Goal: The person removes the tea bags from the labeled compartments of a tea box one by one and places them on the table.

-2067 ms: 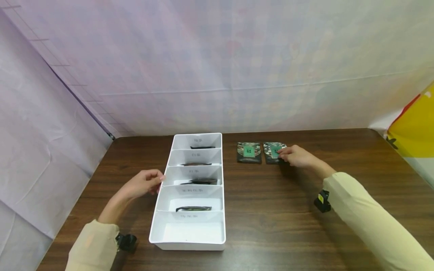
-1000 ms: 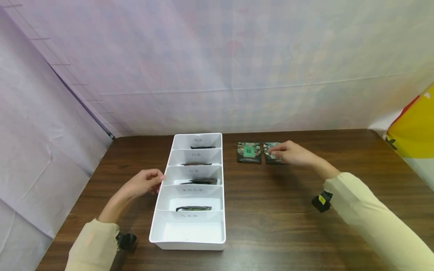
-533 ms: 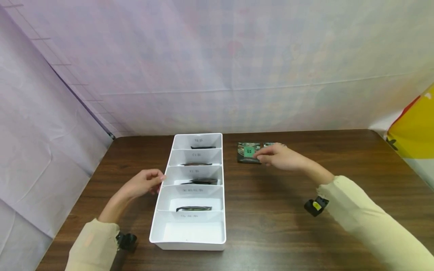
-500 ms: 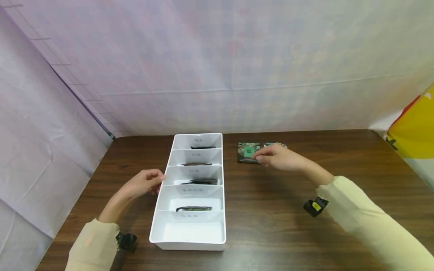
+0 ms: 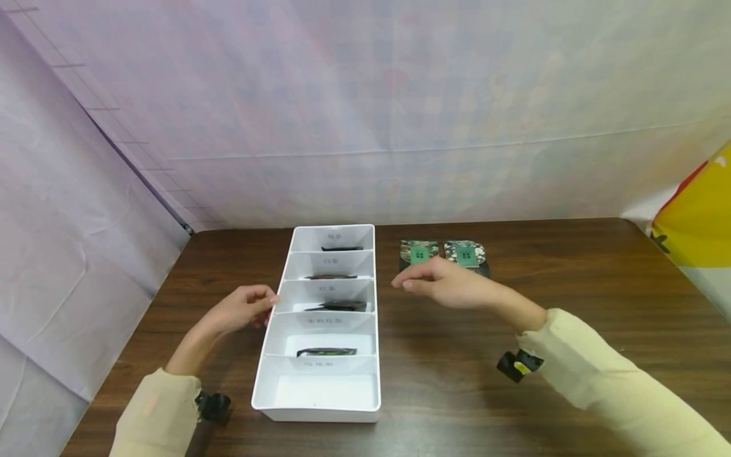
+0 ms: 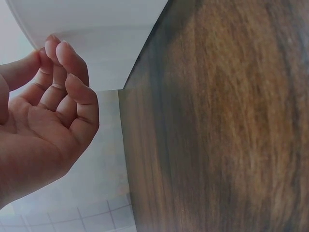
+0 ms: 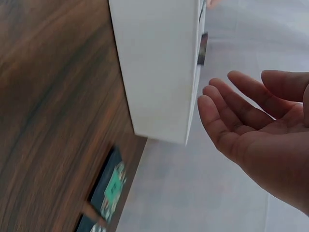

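Note:
A long white divided box (image 5: 316, 416) stands on the wooden table, with dark flat sachets in several of its compartments. My left hand (image 5: 245, 308) holds the left rim, thumb over the edge and fingertips outside; in the left wrist view the hand (image 6: 58, 101) shows curled fingers at the box's edge. My right hand (image 5: 451, 284) hovers between the box and two dark sachets with green labels, its fingers loosely bent and nothing in them. It partly covers the left sachet (image 5: 419, 249); the right sachet (image 5: 465, 252) lies beside that one. The right wrist view shows this hand (image 7: 260, 116) empty.
A pale curtain (image 5: 394, 127) hangs behind the table (image 5: 445, 393), and another sheet (image 5: 63, 228) hangs at the left. Yellow and red cloth (image 5: 697, 216) is at the far right. Handwritten labels mark the box compartments.
My right hand has moved left and nearer to me, from the right sachet across the left one toward the box. Both sachets lie where they were. My left hand stays on the rim.

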Motion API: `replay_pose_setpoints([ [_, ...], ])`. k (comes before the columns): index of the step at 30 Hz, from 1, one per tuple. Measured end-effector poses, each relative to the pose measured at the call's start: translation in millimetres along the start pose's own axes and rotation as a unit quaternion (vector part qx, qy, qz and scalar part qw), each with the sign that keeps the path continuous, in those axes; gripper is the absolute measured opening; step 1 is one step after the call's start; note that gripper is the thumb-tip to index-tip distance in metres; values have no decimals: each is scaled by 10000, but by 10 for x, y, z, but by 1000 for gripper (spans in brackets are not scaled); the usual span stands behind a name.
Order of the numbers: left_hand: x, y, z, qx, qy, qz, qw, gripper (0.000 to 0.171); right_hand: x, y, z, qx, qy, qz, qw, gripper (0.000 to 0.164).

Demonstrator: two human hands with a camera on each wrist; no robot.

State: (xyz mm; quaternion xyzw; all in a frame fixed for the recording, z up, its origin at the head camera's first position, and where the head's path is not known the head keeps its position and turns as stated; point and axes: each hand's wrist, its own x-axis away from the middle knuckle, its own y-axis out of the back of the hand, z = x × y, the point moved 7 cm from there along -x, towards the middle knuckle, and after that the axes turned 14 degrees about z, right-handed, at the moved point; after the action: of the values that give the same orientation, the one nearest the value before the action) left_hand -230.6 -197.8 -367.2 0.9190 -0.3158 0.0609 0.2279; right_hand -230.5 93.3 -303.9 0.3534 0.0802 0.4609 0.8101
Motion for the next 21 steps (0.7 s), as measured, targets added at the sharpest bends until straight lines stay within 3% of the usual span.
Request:
replay_pose_setpoints([
  [11, 6, 3, -7, -41, 78, 26, 10000, 21, -88, -335, 315, 203, 947, 293, 9949, 22],
  [21, 6, 4, -2, -20, 80, 21, 10000, 20, -158, -603, 483, 272, 1337, 621, 9887, 21],
])
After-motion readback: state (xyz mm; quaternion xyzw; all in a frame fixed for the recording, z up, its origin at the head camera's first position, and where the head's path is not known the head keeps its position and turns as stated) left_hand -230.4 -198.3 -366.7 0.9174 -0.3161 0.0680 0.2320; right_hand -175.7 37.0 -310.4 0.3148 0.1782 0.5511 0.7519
